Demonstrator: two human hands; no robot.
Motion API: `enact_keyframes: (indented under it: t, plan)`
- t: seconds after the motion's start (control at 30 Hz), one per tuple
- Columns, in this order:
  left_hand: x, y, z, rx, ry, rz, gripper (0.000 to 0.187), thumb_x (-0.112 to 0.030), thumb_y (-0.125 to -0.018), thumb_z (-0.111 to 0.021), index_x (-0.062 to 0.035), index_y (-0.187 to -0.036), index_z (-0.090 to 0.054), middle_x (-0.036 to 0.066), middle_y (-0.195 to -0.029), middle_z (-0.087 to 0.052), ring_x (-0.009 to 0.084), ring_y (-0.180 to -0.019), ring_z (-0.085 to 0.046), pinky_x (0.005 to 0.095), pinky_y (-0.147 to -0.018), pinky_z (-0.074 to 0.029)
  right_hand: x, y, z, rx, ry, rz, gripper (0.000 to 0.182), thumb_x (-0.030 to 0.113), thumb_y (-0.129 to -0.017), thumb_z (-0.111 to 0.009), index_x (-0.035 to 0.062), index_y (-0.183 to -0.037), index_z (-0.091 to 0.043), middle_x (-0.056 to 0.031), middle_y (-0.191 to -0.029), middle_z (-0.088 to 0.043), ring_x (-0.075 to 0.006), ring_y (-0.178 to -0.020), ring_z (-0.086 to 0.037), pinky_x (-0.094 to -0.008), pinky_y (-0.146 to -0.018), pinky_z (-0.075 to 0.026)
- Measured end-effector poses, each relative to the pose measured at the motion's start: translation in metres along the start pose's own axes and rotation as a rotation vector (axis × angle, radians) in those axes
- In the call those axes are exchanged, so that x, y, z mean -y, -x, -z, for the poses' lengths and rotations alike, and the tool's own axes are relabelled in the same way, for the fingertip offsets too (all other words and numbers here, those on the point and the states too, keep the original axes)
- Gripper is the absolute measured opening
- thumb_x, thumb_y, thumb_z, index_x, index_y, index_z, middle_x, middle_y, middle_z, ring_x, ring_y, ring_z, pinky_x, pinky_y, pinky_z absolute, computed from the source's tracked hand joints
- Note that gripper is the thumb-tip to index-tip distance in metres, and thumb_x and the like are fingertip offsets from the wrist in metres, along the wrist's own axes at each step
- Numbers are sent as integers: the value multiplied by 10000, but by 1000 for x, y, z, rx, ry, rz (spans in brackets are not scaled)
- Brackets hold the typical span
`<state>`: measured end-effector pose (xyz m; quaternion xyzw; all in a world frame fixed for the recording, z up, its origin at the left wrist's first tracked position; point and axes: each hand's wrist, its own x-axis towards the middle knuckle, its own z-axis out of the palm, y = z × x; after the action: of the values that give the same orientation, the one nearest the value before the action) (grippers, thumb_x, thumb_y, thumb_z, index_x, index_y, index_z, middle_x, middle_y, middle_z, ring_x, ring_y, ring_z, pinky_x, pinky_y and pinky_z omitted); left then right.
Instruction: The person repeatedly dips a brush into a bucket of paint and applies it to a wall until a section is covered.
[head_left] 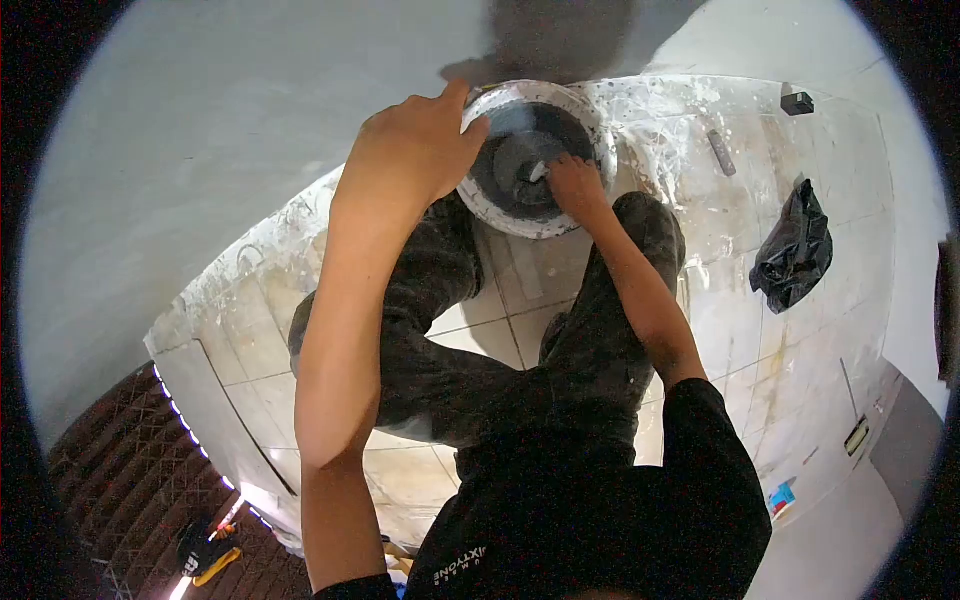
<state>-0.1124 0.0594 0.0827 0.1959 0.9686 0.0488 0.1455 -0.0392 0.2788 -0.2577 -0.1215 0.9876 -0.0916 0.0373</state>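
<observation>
A round bucket [552,229] with a splattered white rim stands on the floor between the person's knees, with dark grey contents inside. My left hand [418,145] holds the bucket's left rim, thumb on the inner side and fingers at the outer edge. Over the right part of the opening, my right hand [577,188] is closed, its fingers curled around a small whitish piece [538,172] that reaches in over the grey contents. What the rest of that piece looks like is hidden by the fingers.
White-smeared floor tiles [730,310] surround the bucket, with a grey wall [200,130] behind it. To the right lie a black plastic bag [793,250], a small black box [797,103] and a flat grey strip [721,153]. A long board [225,410] lies at the left.
</observation>
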Motion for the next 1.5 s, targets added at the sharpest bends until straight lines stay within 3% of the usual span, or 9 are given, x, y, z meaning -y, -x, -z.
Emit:
enact_keyframes:
  t: [0.4,0.5,0.6,0.7,0.97,1.07,1.13,1.3,1.5]
  plan:
    - [3,-6,1,-26,-3,-22,413,-400,-1058,-595,-64,-1295,-633,234,-982,-763,450,-1000,-740,553,-911,-581,0,31,104,76,-440,-389,327,312,-1062,-625,12,-1065,-757,-194,-917,-714,-377,-954,-726,-477,-891,-546]
    - [5,-16,9,-50,71,-37,399,-405,-1062,-596,-64,-1266,-640,254,-956,-754,460,-996,-735,559,-894,-571,-36,61,76,-54,-876,-283,384,361,-1117,-565,30,-1101,-759,-81,-793,-652,-242,-801,-648,-382,-761,-497]
    - [15,-28,6,-138,109,-75,412,-433,-1076,-579,-68,-1257,-633,285,-925,-745,474,-984,-733,576,-883,-558,-36,89,111,193,-1221,-574,404,374,-1153,-515,53,-1125,-758,30,-742,-485,-135,-697,-455,-313,-671,-395]
    - [14,-41,14,-160,117,-60,388,-415,-1069,-592,-59,-1216,-640,277,-939,-749,471,-966,-729,569,-867,-561,-34,114,125,181,-1622,-613,378,434,-1117,-579,79,-1050,-691,48,-810,-491,-112,-749,-459,-309,-720,-416]
    - [14,-58,7,-359,136,-145,331,-382,-1052,-620,-76,-1175,-636,262,-971,-757,470,-914,-723,571,-819,-559,-16,122,153,80,-2126,-289,288,280,-1173,-480,38,-1290,-586,68,-815,-360,-78,-711,-339,-261,-679,-305]
    - [3,-53,20,-346,159,-144,298,-322,-1021,-659,-48,-1122,-600,217,-945,-760,458,-890,-730,552,-797,-555,-23,105,185,-9,-2093,-109,289,240,-1171,-479,28,-1352,-554,68,-808,-367,-75,-702,-351,-253,-669,-315]
    - [1,-53,21,-343,180,-151,288,-307,-1016,-670,-50,-1123,-595,213,-961,-762,458,-888,-730,545,-795,-552,-11,84,231,-210,-2127,-333,255,236,-1174,-466,61,-1345,-538,63,-804,-385,-82,-708,-384,-270,-702,-354]
    - [-6,-61,9,-350,148,-203,268,-271,-1006,-691,-48,-1118,-595,206,-956,-765,449,-884,-733,535,-788,-557,-53,35,311,-457,-2038,1,301,315,-1173,-467,76,-1308,-592,39,-884,-455,-70,-736,-436,-268,-707,-416]
    - [-22,-53,12,-363,251,-286,252,-246,-1009,-693,-24,-1105,-624,230,-886,-754,447,-824,-733,522,-771,-571,-106,-32,377,-1016,-1192,-195,313,346,-1174,-449,70,-1211,-592,46,-801,-392,-74,-706,-361,-274,-650,-360]
